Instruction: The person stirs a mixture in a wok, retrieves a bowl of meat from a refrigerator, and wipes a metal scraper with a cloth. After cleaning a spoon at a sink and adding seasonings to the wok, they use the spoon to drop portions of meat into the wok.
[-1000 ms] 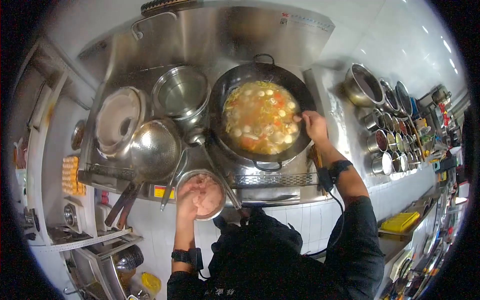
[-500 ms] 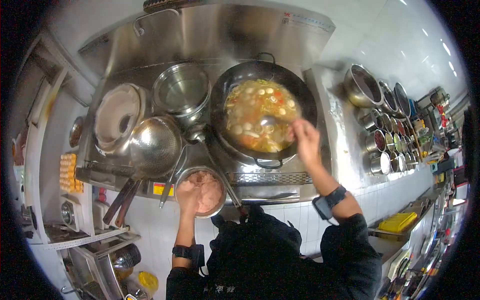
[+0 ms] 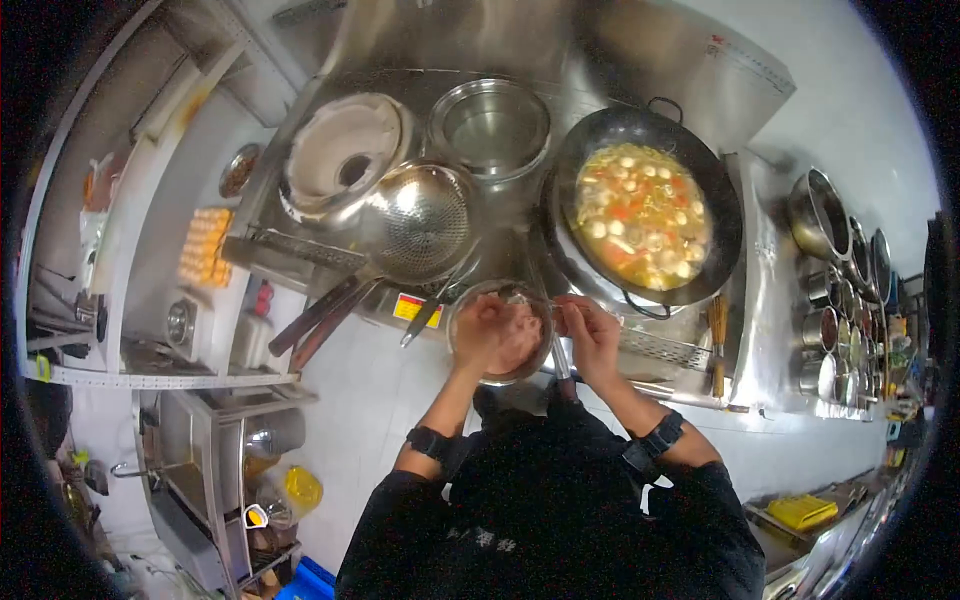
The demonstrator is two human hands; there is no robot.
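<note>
A steel bowl (image 3: 548, 352) of pink minced-meat paste (image 3: 522, 335) sits by the stove's front edge. My left hand (image 3: 478, 333) is in the bowl, its fingers curled on the paste. My right hand (image 3: 590, 335) is at the bowl's right rim, fingers pinched on a small metal spoon, its tip close to my left hand and partly blurred. Right of the bowl, a black wok (image 3: 722, 235) on the stove holds a yellowish soup (image 3: 640, 215) with red pieces and several pale balls floating in it.
A perforated strainer (image 3: 420, 225) rests left of the bowl, its wooden handles over the stove edge. Behind stand a steel pot (image 3: 492, 130) and a pale burner ring (image 3: 345, 150). A brush (image 3: 717, 345) stands right, near several seasoning tins (image 3: 822, 330). Eggs (image 3: 207, 245) sit far left.
My right hand has moved from over the wok, leftward and down to the bowl. My left hand has stayed in the meat paste. The whole view has shifted and turned.
</note>
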